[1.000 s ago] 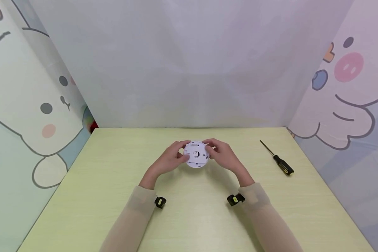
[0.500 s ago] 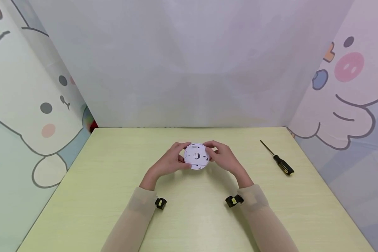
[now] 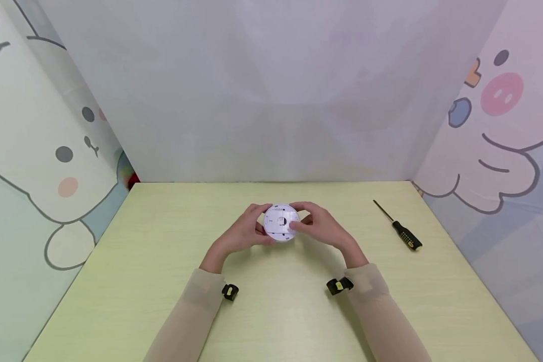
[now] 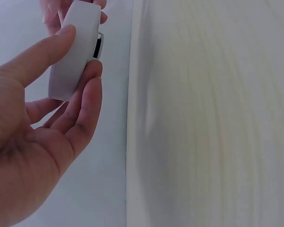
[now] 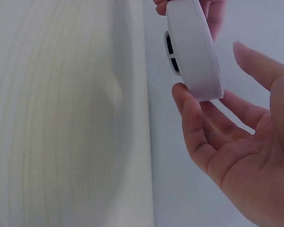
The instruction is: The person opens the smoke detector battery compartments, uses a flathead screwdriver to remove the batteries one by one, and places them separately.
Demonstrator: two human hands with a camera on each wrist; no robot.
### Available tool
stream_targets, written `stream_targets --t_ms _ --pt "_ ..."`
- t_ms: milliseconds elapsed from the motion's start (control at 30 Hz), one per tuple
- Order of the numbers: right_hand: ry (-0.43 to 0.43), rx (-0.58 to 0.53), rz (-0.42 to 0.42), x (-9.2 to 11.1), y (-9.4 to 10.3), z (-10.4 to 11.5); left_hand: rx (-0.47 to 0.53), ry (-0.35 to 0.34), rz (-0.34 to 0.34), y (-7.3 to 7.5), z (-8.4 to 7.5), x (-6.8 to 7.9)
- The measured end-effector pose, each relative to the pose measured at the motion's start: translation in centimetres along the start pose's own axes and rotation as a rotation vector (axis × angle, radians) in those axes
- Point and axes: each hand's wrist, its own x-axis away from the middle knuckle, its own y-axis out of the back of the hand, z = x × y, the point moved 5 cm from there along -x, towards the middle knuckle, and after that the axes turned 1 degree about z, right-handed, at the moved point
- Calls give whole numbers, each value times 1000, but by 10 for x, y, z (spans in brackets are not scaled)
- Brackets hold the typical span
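Note:
Both hands hold a round white smoke detector (image 3: 276, 227) above the table, its slotted back with a central hole facing up in the head view. My left hand (image 3: 243, 232) grips the left side, thumb at the near edge. In the left wrist view that thumb (image 4: 61, 42) presses the flat side while curled fingers support the other. My right hand (image 3: 322, 227) has its fingers curled at the right edge. The right wrist view shows the right thumb (image 5: 255, 64) lifted off the back, and a raised vent (image 5: 171, 53) with dark slots on the underside.
A screwdriver (image 3: 406, 235) with a black and yellow handle lies on the right of the light wood table (image 3: 163, 221). A pale curtain (image 3: 271, 100) hangs behind the table, with cartoon-printed cloth on both sides. Each wrist carries a small black strap mount (image 3: 339, 285).
My left thumb has slid from the detector's back to its near edge. The right thumb has shifted from the upper right of the back inward and nearer. The screwdriver has not moved.

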Motion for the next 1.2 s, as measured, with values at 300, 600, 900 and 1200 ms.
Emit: stream_targets --t_ms 300,600,900,1200 --pt "42 34 117 3 -6 2 -4 28 6 0 3 -1" --pt "25 122 114 1 -6 -2 -84 57 3 -3 2 -3" --pt "-36 172 145 2 -9 -9 -185 128 26 -7 4 -1" --pt "-38 190 155 2 -13 -12 -238 128 40 -11 5 -1"
